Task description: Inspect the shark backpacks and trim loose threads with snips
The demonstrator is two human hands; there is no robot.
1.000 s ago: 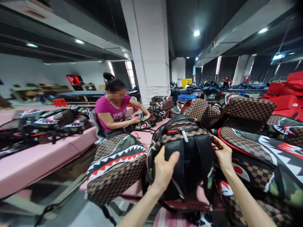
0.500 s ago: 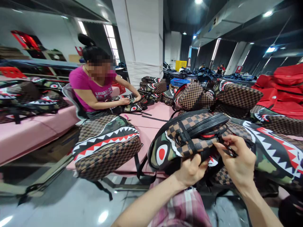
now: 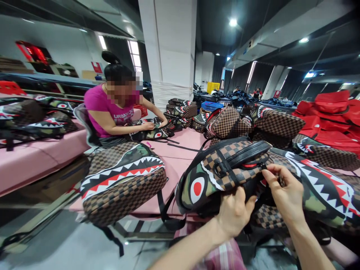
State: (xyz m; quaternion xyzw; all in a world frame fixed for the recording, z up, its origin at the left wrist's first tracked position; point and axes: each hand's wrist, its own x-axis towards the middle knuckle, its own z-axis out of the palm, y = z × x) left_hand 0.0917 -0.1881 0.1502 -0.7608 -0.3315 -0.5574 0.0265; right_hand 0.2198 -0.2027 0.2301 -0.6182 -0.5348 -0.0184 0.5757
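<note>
A backpack (image 3: pixel 233 165) with brown-and-black checks, camouflage side panels and a red-and-white eye lies tilted on the near table edge in front of me. Its black top handle (image 3: pixel 249 153) faces up, beside a zipper with a red strip. My left hand (image 3: pixel 236 212) is closed on the backpack's lower near edge, fingers curled under black fabric and thumb lifted. At the right end of the zipper my right hand (image 3: pixel 285 191) pinches a small black part of the backpack, thumb against forefinger. Its exact shape is covered by the fingertips.
Another shark-mouth backpack (image 3: pixel 123 180) sits left on the pink table (image 3: pixel 174 161), straps hanging over the edge. Close on the right lies a further shark-mouth backpack (image 3: pixel 323 187). A co-worker (image 3: pixel 112 108) handles a bag across the table. Red bags (image 3: pixel 332 116) are piled at right.
The view has shifted slightly. My left hand's thumb has lifted away from the backpack. The dark loop that showed beneath my right fingers is no longer visible; that hand stays at the zipper end.
</note>
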